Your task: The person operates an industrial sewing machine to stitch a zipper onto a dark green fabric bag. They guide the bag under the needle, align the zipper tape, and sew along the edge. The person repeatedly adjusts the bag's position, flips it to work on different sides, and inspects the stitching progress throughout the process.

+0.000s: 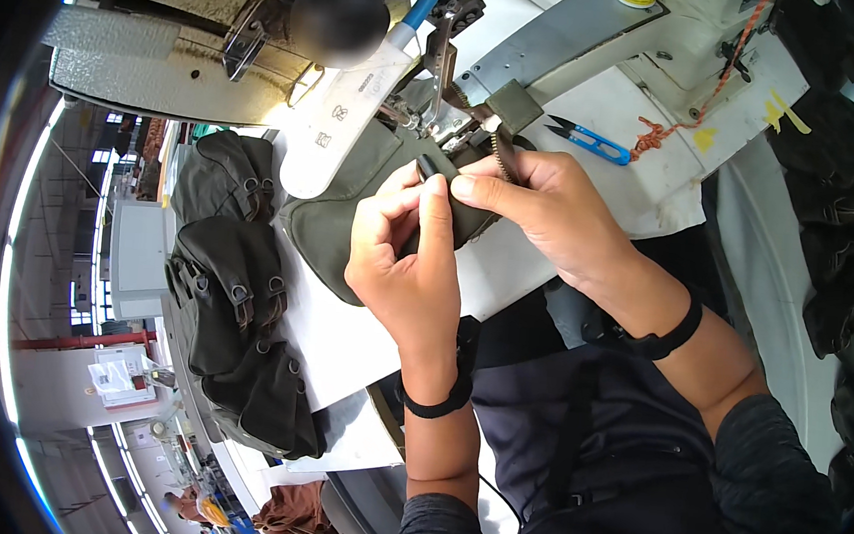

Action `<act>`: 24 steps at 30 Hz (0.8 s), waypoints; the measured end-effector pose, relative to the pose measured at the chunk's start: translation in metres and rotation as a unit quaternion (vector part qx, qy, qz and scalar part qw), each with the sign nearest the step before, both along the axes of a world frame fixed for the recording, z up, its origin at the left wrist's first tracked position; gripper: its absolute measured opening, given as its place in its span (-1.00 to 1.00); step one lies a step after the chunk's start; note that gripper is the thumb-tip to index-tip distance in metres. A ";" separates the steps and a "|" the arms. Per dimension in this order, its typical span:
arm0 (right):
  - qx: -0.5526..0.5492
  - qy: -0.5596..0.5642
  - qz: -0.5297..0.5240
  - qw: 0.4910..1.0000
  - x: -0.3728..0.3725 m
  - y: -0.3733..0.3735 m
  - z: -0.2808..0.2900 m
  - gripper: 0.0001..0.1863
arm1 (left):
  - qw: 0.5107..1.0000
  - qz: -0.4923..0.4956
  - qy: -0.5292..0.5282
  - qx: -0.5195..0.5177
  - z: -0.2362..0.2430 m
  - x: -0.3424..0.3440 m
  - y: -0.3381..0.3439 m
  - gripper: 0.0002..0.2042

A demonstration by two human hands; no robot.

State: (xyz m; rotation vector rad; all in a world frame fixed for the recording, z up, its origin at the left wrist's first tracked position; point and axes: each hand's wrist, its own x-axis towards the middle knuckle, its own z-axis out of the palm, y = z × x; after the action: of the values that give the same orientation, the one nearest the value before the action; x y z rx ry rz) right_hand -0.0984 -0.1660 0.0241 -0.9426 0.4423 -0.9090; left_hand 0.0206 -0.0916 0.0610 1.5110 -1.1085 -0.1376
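Both hands pinching olive fabric piece (335,230) at sewing machine needle area (438,107): left hand (403,255) gripping folded edge, right hand (542,211) pressing zipper (503,153) end. Blue thread snips (587,139) right of machine. Stacked dark pouches (234,292) left.

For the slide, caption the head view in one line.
Both hands, left hand and right hand, pinch a dark green fabric piece at a sewing machine, blue snips nearby.
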 end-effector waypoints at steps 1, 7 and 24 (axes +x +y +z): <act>-0.002 0.001 -0.008 1.000 0.001 0.000 -0.001 -0.79 | 1.000 -0.006 0.008 -0.002 0.000 0.000 -0.001 -0.90; -0.004 0.000 -0.022 1.000 0.007 -0.005 0.000 -0.80 | 0.999 -0.027 0.030 -0.021 -0.003 0.006 -0.007 -0.92; -0.041 0.037 -0.052 0.997 0.014 -0.013 0.011 -0.81 | 0.997 -0.039 0.056 -0.024 -0.005 0.021 -0.025 -0.90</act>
State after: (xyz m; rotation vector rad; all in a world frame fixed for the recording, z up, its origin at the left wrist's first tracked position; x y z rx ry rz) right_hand -0.0844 -0.1787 0.0355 -1.0384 0.5240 -0.9947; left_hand 0.0412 -0.1166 0.0563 1.4012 -1.0731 -0.2454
